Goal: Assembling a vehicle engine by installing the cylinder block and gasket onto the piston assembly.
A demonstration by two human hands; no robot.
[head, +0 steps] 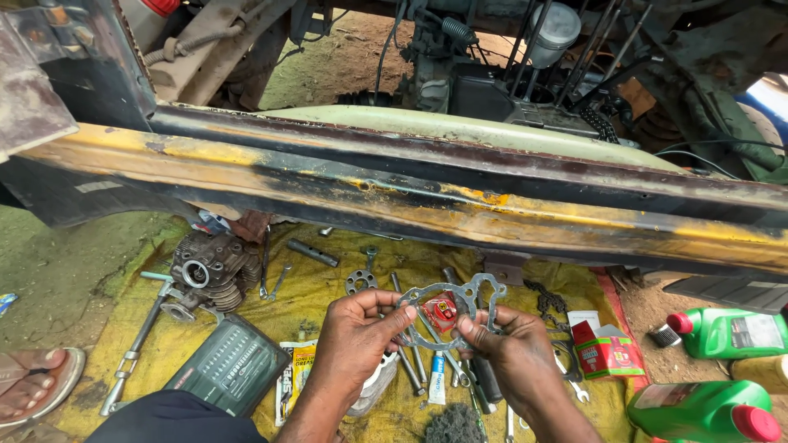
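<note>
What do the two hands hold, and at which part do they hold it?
Both hold one thin grey metal gasket: the left hand pinches its left edge, the right hand its lower right edge.

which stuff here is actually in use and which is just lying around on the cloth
In hand:
- thin grey metal gasket with round holes, held up by the left hand and right hand

Lying about:
- finned grey engine cylinder head
- green plastic oil bottles with red caps
- small red cardboard box
- dark green bit-set case
- loose steel spanners
</note>
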